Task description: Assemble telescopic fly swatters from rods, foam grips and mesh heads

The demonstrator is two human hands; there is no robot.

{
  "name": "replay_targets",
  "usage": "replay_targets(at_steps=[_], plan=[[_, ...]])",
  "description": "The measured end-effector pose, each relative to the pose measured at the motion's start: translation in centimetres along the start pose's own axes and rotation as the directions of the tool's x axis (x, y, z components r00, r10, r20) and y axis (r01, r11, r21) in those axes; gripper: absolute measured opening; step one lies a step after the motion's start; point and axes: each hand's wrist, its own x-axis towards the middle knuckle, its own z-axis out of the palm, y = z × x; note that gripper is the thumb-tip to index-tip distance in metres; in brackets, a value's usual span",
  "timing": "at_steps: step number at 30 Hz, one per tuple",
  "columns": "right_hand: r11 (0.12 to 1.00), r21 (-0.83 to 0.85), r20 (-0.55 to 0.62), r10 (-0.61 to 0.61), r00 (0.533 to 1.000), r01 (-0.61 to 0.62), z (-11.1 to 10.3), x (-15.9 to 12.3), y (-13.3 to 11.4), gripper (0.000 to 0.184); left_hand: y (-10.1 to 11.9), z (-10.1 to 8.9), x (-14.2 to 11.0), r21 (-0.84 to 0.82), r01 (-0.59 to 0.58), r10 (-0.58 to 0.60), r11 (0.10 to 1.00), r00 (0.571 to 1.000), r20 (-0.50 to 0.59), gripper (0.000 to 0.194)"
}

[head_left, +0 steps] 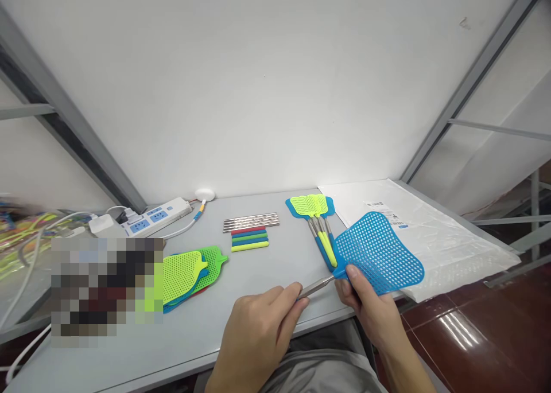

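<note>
A blue fly swatter (379, 252) is held tilted above the table's front edge. My right hand (368, 301) pinches the neck of its mesh head. Wrapped around the handle end is my left hand (269, 324), with the metal rod showing between the two hands. Behind the blue mesh head lie several assembled fly swatters (316, 206), yellow and blue, with metal rods and coloured grips. Loose metal rods (251, 222) and coloured grip tubes (249, 239) are lined up mid-table. Loose swatter heads (183, 272) in yellow, green and blue are stacked to the left.
A white plastic mailing bag (417, 232) covers the table's right end and hangs over its edge. On the left are a power strip (159, 215) with plugs and cables, and a white round device (204, 194). A blurred patch hides part of the left side. White wall behind.
</note>
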Motion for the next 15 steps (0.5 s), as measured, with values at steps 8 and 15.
replay_targets(at_steps=[8,15], plan=[[0.954,-0.3,0.201,0.069,0.977,-0.006,0.3,-0.1,0.1,0.047,-0.7,-1.3,-0.3,-0.019,0.185,-0.177,0.983,0.963,0.206,0.026],[0.974,-0.217,-0.039,0.062,0.997,-0.069,2.4,-1.6,2.4,0.036,0.2,-1.3,-0.1,-0.072,0.159,-0.137,0.985,0.96,0.246,0.027]])
